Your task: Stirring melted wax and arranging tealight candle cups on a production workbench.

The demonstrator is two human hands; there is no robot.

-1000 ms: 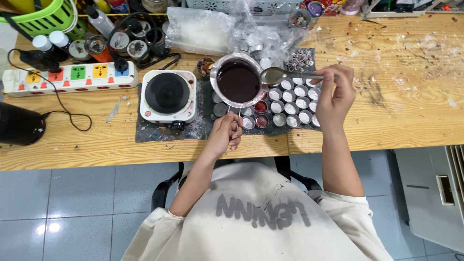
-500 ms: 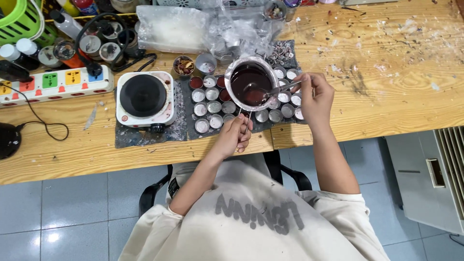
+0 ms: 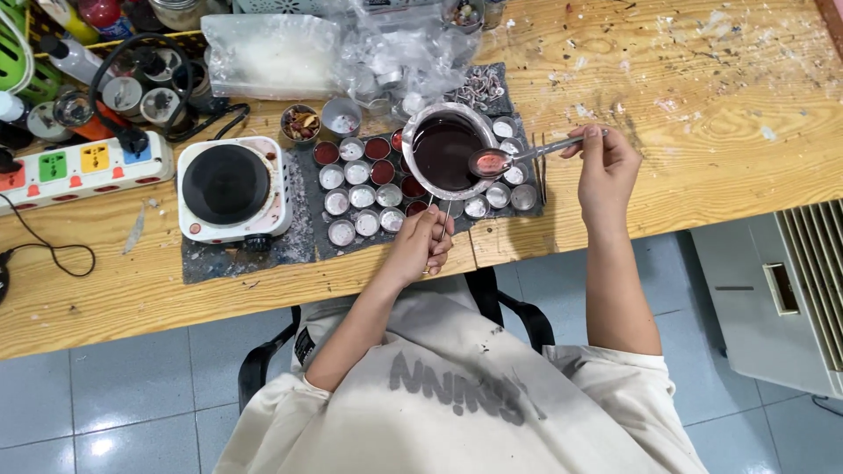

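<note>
**Spooning dark red liquid from the pot**

Just above the middle of the frame, the left hand (image 3: 424,248) is closed around the thin handle of a small metal pot (image 3: 446,151), holding it over a dark mat (image 3: 309,230) on the wooden table (image 3: 685,96). The pot is filled with a dark red liquid. The right hand (image 3: 604,168), to the right of the pot, pinches the end of a spoon (image 3: 505,160) between fingers and thumb; the spoon's bowl sits at the pot's right rim and carries a little reddish liquid.

Around and below the pot stand rows of small round tins (image 3: 362,197). Those next to the pot's left side are filled red, while the ones further left and along the lower row look pale or white inside. The step in hand appears to be portioning the liquid by spoon into the tins, with a good share not yet filled.

Any next transfer would call for a level spoon and a steady pot, since the tins are small and packed closely together, so drips could easily land in a neighbour.

Left of the mat's centre sits a small electric hotplate (image 3: 230,186), and further left a white power strip (image 3: 83,167). Clear plastic bags (image 3: 281,53) lie along the top of the frame.
</note>
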